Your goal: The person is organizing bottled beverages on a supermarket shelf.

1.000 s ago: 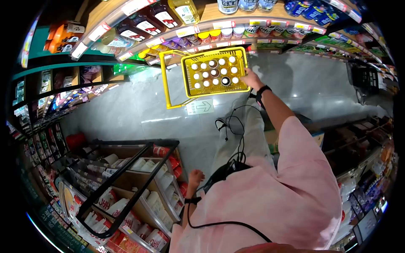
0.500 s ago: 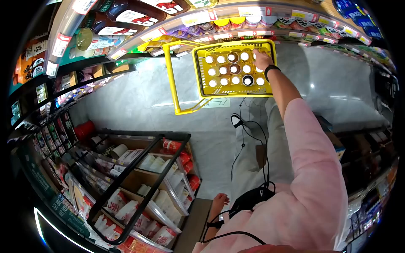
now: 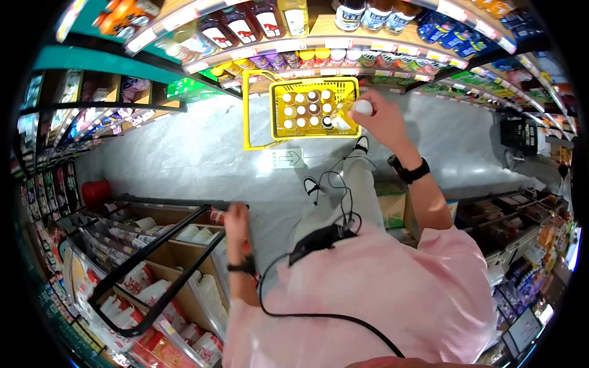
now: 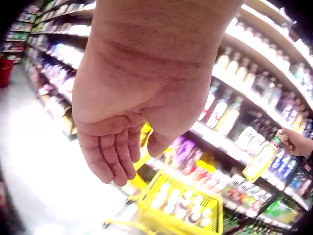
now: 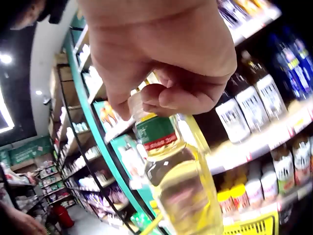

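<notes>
My right hand (image 3: 385, 122) grips a clear bottle of pale yellow liquid (image 5: 188, 191) by its neck, just under the white cap (image 3: 363, 107). A green and red band circles the neck, and the bottle hangs tilted over the right end of a yellow shopping basket (image 3: 272, 113). Inside the basket stand rows of bottles with white caps (image 3: 300, 98); the lifted bottle hides part of that end. My left hand (image 4: 137, 112) hangs loosely curled with nothing in it, beside the black-framed display in the head view.
Shelves of bottles (image 3: 236, 27) rise just behind the basket. The basket's yellow pull handle (image 3: 246, 110) sticks out to the left. At lower left is a display bin with a black rail (image 3: 178, 276). Cables (image 3: 334, 316) hang across the body. A black basket (image 3: 518, 135) stands far right.
My right hand has gone from the basket's rim into its right end and come up with a bottle. The left hand has swung forward and left.
</notes>
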Available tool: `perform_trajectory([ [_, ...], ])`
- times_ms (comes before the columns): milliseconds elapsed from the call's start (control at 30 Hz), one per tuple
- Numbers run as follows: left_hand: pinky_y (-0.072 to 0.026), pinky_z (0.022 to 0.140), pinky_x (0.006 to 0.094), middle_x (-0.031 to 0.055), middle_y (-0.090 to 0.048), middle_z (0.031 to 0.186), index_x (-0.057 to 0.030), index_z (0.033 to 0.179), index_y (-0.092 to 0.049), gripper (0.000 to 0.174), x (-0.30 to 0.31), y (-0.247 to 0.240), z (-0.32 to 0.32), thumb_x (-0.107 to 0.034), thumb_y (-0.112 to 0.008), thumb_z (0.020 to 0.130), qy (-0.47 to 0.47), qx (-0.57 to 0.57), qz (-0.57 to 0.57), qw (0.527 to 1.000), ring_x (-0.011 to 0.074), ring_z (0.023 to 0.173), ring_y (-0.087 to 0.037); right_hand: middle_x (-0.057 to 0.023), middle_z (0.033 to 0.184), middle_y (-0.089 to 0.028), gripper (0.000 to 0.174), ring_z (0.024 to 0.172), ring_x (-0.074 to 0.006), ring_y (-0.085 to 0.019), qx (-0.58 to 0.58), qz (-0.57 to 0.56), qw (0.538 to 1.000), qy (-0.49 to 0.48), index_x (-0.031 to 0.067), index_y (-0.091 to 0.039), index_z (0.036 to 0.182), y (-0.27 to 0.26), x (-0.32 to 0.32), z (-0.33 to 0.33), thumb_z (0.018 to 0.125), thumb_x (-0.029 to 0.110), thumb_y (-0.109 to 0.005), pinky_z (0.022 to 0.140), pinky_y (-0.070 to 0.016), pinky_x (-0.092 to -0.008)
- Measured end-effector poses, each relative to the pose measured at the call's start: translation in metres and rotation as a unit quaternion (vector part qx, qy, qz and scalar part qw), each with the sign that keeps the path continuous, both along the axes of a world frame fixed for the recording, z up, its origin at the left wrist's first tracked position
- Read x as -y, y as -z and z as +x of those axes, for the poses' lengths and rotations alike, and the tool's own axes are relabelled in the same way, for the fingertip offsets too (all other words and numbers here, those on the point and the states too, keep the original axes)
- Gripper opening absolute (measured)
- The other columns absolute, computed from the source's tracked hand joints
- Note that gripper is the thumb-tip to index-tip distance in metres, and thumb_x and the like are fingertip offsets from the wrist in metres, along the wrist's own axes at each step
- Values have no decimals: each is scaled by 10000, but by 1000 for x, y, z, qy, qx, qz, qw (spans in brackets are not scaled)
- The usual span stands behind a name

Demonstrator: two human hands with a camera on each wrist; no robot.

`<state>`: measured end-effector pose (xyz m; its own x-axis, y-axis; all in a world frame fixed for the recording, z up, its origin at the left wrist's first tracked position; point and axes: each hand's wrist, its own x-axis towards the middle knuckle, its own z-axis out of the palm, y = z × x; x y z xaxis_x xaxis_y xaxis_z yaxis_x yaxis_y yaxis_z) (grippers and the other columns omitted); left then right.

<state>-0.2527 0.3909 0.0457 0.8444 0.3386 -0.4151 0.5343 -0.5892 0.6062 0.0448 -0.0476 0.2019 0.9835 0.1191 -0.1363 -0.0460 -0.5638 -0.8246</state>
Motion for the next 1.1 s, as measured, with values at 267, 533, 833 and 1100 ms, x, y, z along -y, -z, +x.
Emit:
perform_trajectory([
  [267, -457, 1004, 313, 86, -587, 1254, -22, 1401, -467, 703, 151, -315, 150, -135, -809, 798, 308, 266, -311, 859, 166, 1117, -570, -108, 652, -633, 309, 568, -172, -599, 265, -97, 959, -36, 24, -673, 792, -249, -67, -114, 741, 308, -784, 554, -464, -307],
  [533, -434, 1035, 343, 100, -525, 1349, -18, 1499, -284, 811, 169, -356, 141, -237, -721, 853, 303, 211, -583, 723, 187, 1216, -538, 8, 657, -633, 314, 625, -34, -519, 232, 220, 933, -167, 10, -720, 789, -279, -75, -97, 888, 307, -703, 554, -408, -238],
  [833, -491, 933, 314, 91, -602, 1241, -11, 1399, -420, 564, 168, -344, 124, -229, -641, 928, 213, 285, -540, 762, 159, 1092, -602, -4, 879, -653, 316, 759, -67, -572, 130, 360, 919, -91, 12, -591, 1168, -226, -80, -126, 936, 211, -672, 709, -477, -238],
  [1100, -490, 964, 341, 89, -613, 1238, -47, 1351, -466, 422, 174, -322, 125, -302, -515, 1018, 51, 309, -590, 744, 188, 1107, -614, -129, 1368, -501, 685, 1244, -175, -512, -49, 507, 851, -126, -11, -329, 1439, -127, -95, -224, 885, 93, -718, 991, -456, -329],
])
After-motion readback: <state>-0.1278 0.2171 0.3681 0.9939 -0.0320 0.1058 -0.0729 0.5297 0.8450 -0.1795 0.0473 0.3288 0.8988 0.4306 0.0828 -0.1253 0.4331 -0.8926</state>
